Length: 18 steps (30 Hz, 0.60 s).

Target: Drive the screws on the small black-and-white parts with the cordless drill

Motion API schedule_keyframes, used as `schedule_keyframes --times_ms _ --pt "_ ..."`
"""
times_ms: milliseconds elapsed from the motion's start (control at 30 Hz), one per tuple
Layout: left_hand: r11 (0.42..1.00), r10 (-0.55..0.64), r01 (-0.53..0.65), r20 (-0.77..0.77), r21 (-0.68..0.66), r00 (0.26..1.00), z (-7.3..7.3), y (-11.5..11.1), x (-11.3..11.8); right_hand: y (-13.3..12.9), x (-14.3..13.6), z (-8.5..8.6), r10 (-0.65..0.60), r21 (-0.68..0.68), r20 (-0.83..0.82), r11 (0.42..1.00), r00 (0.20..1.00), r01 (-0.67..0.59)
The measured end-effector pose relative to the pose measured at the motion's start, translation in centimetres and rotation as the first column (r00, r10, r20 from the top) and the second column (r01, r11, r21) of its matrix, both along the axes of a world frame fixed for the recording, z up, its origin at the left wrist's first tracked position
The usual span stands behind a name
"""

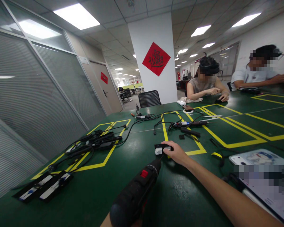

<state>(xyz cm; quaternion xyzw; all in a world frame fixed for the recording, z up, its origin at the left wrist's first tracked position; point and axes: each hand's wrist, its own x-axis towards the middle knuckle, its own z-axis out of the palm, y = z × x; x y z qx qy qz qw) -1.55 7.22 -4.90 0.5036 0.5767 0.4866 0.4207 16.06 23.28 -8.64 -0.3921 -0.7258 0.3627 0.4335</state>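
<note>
A black cordless drill [137, 192] with a red switch rises from the bottom middle, its thin bit pointing away from me. My left hand is mostly hidden behind the drill body, gripping it; only skin at the left wrist [105, 221] shows. Just beyond the bit tip, my right hand [176, 153] pinches a small black part with white pieces [159, 151] between thumb and fingers, at the table surface. The bit tip is close to this part; whether they touch I cannot tell.
Black cables and adapters [101, 142] lie left on the green table [137, 135], near two black-and-white strips [55, 186]. Ahead are a pen-like tool [194, 124] and a small black square [181, 136]. A phone [262, 157] lies right. Two people sit far right.
</note>
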Motion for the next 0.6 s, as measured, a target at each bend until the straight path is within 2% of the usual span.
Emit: schedule_keyframes --times_ms 200,333,433,533,600 --pt "0.994 -0.079 0.061 0.198 0.095 0.977 1.3 -0.6 0.9 -0.1 0.0 0.1 0.003 -0.003 -0.001 1.0 1.0 -0.003" --pt "0.986 -0.071 0.059 0.072 0.159 0.995 0.8 -0.7 0.7 0.0 0.0 0.1 0.007 -0.017 0.003 1.0 1.0 -0.007" --pt "0.992 -0.04 0.035 0.035 0.119 0.999 0.7 -0.6 0.5 0.1 0.1 0.0 0.008 -0.016 -0.002 1.0 1.0 -0.008" --pt "0.999 -0.017 0.014 0.077 0.045 0.997 1.5 -0.7 0.6 0.2 0.0 -0.3 0.013 -0.011 -0.008 1.0 1.0 -0.013" --pt "1.0 -0.015 0.013 0.048 0.026 0.999 2.2 -0.7 0.7 0.3 0.0 -0.4 0.012 -0.007 -0.012 1.0 1.0 -0.012"
